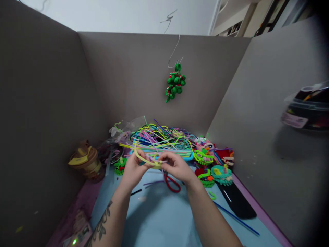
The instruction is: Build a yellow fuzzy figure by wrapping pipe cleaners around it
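A pale yellow pipe cleaner (137,151) curves up from between my two hands. My left hand (136,167) has its fingers closed on it, with the long free end rising past the thumb. The fingers of my right hand (176,166) pinch the other end of the same small piece, where yellow and a bit of lilac show; its exact shape is partly hidden by the fingertips. Just below my hands, scissors with red handles (172,183) lie on the light blue mat (156,219). A purple pipe cleaner (153,183) and a short black one (136,192) rest close by.
Behind my hands, a blue tray (189,157) is heaped with colourful pipe cleaners. Finished fuzzy pieces (221,174) sit right, near a black phone-like slab (238,202) and a blue pipe cleaner (236,218). A brown container (87,164) stands left. A green ornament (176,84) hangs on the grey back panel.
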Available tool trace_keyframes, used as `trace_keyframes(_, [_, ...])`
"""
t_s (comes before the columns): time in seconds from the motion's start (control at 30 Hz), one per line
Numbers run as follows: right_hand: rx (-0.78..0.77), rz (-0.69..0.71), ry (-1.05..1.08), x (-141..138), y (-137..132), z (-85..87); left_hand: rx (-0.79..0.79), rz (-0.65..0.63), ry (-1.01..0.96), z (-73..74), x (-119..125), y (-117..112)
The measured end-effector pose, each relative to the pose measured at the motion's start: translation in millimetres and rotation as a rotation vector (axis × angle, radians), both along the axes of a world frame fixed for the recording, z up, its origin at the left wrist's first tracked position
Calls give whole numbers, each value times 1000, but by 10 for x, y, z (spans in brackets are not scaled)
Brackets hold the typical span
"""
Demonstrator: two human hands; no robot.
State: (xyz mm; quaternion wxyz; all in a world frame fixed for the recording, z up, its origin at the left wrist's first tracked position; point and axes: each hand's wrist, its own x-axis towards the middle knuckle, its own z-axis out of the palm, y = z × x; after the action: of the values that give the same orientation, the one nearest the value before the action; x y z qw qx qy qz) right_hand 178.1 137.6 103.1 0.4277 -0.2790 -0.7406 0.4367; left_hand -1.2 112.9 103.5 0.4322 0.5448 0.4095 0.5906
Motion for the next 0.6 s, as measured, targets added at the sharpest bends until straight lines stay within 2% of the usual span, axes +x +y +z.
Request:
trace_keyframes(0.13, [148,-23,-78,-16,-24,63,16,23,-1,-15,12,-1])
trace_keyframes(0.27, [119,-141,-74,-54,-33,88,110,19,144,-10,-20,2])
trace_keyframes(0.4, [114,-176,-66,-69,-34,90,226,-4,323,30,-18,-22])
trace_keyframes(0.5, [120,-188,-55,-72,-35,93,226,-22,281,10,23,-23])
trace_keyframes(0.6, [98,-265,-2,-62,-23,87,154,48,56,-52,60,15])
